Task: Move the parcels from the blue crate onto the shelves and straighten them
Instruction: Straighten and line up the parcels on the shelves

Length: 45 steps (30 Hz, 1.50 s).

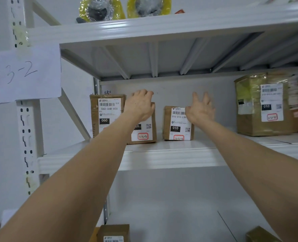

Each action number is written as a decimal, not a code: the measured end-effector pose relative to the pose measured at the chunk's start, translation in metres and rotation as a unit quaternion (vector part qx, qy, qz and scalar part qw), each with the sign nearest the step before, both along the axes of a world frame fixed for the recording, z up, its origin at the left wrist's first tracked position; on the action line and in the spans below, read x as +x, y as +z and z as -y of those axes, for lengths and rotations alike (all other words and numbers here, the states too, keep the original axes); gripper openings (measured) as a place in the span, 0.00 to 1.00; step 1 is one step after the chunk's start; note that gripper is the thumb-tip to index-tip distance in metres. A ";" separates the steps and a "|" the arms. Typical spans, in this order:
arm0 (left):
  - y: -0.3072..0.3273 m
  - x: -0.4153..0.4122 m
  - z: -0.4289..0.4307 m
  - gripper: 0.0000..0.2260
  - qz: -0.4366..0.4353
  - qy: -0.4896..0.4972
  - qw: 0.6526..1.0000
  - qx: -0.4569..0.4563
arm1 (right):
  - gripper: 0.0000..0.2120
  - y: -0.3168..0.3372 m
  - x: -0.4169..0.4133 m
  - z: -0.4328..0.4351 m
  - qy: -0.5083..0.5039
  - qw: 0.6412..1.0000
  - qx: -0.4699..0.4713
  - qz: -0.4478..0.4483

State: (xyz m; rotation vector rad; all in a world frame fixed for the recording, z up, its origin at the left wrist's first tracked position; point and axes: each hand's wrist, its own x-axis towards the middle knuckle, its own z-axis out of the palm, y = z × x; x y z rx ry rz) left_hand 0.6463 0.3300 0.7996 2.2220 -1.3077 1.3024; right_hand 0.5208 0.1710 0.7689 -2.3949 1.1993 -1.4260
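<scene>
Three brown labelled parcels stand on the white middle shelf (162,154). The tall left parcel (103,112) is marked 060. Beside it, the middle parcel (144,133) has my left hand (139,105) curled over its top edge. The small right parcel (176,124), marked 010, stands a little apart; my right hand (201,110) is at its upper right corner with fingers spread and straight. The blue crate is out of view.
A large taped parcel (261,105) and more packages stand at the shelf's right end. Yellow-wrapped items (101,9) sit on the top shelf. A paper sign "3-2" (24,74) hangs on the left post. Two parcels (113,233) lie on the shelf below.
</scene>
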 end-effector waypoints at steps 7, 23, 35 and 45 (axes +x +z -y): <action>-0.010 -0.008 0.022 0.23 -0.054 0.085 0.992 0.071 | 0.38 -0.001 0.002 0.015 0.115 0.992 0.056 -0.016; -0.010 -0.016 0.031 0.22 -0.025 0.062 0.997 0.025 | 0.42 -0.011 0.014 0.008 0.197 0.978 0.024 -0.062; -0.025 -0.102 0.102 0.24 -0.021 -0.123 0.990 0.059 | 0.36 -0.020 -0.083 0.025 -0.025 0.978 -0.155 -0.138; -0.024 -0.198 0.174 0.24 -0.056 -0.149 0.986 0.049 | 0.34 -0.027 -0.178 0.095 -0.028 0.973 -0.132 -0.186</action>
